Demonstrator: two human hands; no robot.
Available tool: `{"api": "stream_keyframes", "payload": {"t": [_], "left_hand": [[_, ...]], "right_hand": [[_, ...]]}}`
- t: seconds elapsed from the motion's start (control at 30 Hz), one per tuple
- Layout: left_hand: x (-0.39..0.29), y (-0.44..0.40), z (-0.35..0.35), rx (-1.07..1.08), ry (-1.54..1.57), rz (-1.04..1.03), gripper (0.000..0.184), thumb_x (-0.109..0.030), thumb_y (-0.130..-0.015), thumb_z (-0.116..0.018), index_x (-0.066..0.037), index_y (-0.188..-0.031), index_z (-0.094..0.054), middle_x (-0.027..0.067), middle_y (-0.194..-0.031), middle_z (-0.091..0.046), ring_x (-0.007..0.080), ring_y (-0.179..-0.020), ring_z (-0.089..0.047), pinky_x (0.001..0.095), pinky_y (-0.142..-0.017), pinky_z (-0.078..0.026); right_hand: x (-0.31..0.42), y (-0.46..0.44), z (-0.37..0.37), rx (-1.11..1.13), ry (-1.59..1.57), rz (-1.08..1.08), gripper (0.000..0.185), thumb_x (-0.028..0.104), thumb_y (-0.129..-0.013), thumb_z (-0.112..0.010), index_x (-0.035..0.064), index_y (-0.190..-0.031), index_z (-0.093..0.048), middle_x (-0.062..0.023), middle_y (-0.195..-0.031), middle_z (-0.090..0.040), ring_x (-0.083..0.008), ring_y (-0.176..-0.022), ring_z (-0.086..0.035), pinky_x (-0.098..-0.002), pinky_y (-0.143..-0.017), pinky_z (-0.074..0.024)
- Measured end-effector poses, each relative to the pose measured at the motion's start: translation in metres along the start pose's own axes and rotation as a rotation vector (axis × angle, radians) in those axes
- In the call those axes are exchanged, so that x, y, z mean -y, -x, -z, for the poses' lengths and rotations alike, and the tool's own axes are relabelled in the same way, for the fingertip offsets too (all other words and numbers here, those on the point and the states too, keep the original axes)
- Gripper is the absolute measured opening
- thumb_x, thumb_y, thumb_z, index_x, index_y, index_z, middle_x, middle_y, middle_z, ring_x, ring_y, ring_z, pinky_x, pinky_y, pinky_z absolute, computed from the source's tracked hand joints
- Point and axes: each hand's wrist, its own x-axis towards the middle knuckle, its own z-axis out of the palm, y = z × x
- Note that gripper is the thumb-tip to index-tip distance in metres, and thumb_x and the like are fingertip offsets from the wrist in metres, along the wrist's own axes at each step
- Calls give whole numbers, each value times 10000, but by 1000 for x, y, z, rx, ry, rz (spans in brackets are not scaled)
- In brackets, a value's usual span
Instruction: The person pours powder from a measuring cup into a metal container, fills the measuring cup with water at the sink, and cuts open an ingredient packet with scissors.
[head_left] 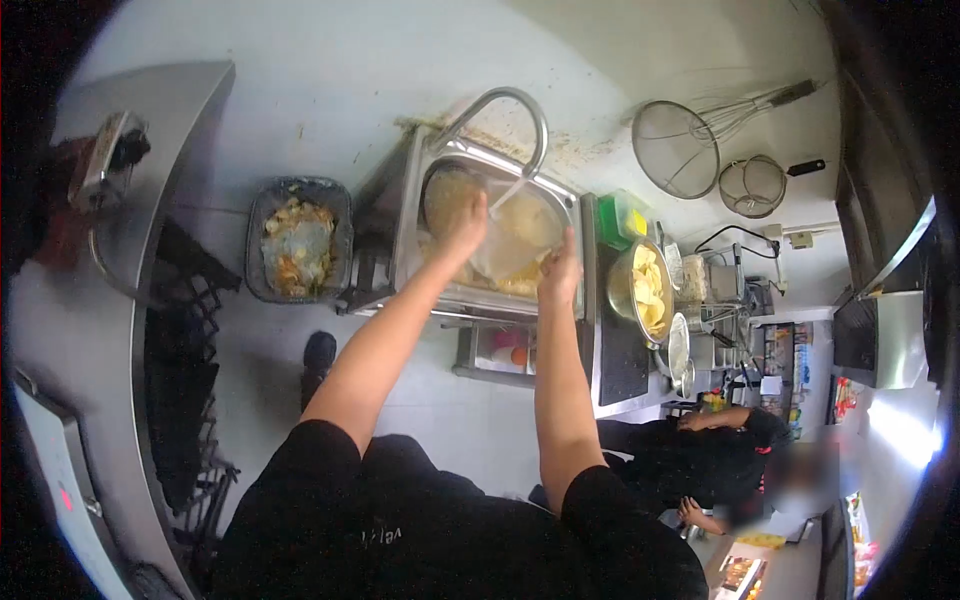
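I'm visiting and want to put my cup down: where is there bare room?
The near end of the flat black slab, between the steel bowl of yellow slices and the floor. The metal sink, with both hands, looks crowded.

black shirt [460, 545] | pale lettering [381, 537] across front | unreadable | no text legible

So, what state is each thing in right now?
Gooseneck faucet, apparently running.
Sink, holding cloudy water.
Food-scrap bin, uncovered, partly filled.
Metal bowl, uncovered, holding pale yellow slices.
Large wire strainer, hanging on the wall.
Small wire strainer, hanging.
Whisk, hanging.
Light, on.
Left hand, over the sink.
Right hand, at its side.
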Motion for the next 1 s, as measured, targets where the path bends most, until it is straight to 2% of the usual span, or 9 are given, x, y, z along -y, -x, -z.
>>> {"api": "stream_keyframes", "payload": {"t": [0.1, 0.33, 0.4, 0.5, 0.73, 0.77, 0.9, 0.97, 1.0], "left_hand": [[-81, 25, 10, 91, -346, -785, 361, -208, -850, -553, 22, -1128, -536, 226, -1273, -456, 362, -1224, -402, 400, -1036, -320], [-87, -55, -41, 936, -1150, -101, 380, -104, -777, -569, 8, -1139, -546, 240, -1150, -551, 328, -1137, -505, 427, -952, -392], [-17, -74, -84, 810, -865, 90, 432, -171, -822, -529, 5, -1216, -509, 226, -1192, -543, 307, -1125, -523, 404, -955, -388], [-50, -57, -100, 853, -492, 441, 456, -224, -876, -443, -16, -1282, -459, 201, -1264, -502, 292, -1174, -476, 392, -988, -357], [-154, -60, -61, 1869, -1510, -308, 520, -338, -902, -332, -87, -1356, -363, 154, -1401, -355, 253, -1318, -288, 367, -1089, -206], [-93, -77, -67, 1755, -1803, -573, 534, -406, -895, -344, -141, -1357, -379, 118, -1401, -367, 256, -1313, -303, 402, -1089, -200], [-55, -88, -82, 1519, -1558, -894, 580, -468, -868, -385, -150, -1352, -390, 88, -1397, -381, 245, -1301, -327, 391, -1080, -225], [-88, -72, -80, 1230, -1276, -24, 576, -472, -846, -427, -126, -1306, -449, 89, -1355, -435, 248, -1263, -382, 364, -1061, -258], [-86, -78, -81, 1236, -1279, -31, 576, -472, -846, -427, -126, -1306, -449, 89, -1355, -435, 248, -1263, -382, 364, -1061, -258]], "right_hand": [[23, 10, -2, -132, -256, -151, 356, 277, -835, -650, 185, -574, -425, 56, -501, -317, -73, -400, -294, -258, -391, -241], [1, 23, -40, -261, -311, -46, 325, 281, -851, -620, 130, -596, -486, 26, -530, -423, -87, -440, -343, -256, -419, -270], [1, 26, -48, -247, -309, -122, 367, 287, -863, -600, 127, -560, -469, 27, -548, -432, -87, -461, -353, -261, -432, -279], [7, 18, -42, -264, -151, -90, 419, 327, -870, -594, 102, -533, -488, 36, -517, -441, -73, -474, -371, -273, -446, -310], [18, -20, -6, -278, -163, -189, 371, 238, -830, -610, 118, -521, -444, 27, -514, -413, -85, -454, -350, -260, -447, -271], [10, -17, -9, -279, -161, -203, 371, 238, -830, -610, 118, -521, -444, 27, -514, -413, -85, -454, -350, -260, -447, -271], [-5, -14, -31, -394, -318, -204, 331, 205, -814, -590, 92, -527, -469, 20, -511, -423, -100, -468, -381, -276, -453, -292], [-14, -31, -29, -469, -343, -261, 328, 202, -810, -578, 63, -527, -490, 18, -501, -419, -110, -485, -394, -298, -462, -315], [-36, -51, -16, -413, -11, -18, 327, 217, -811, -580, 49, -538, -518, -15, -502, -458, -143, -480, -433, -321, -466, -330]]}}
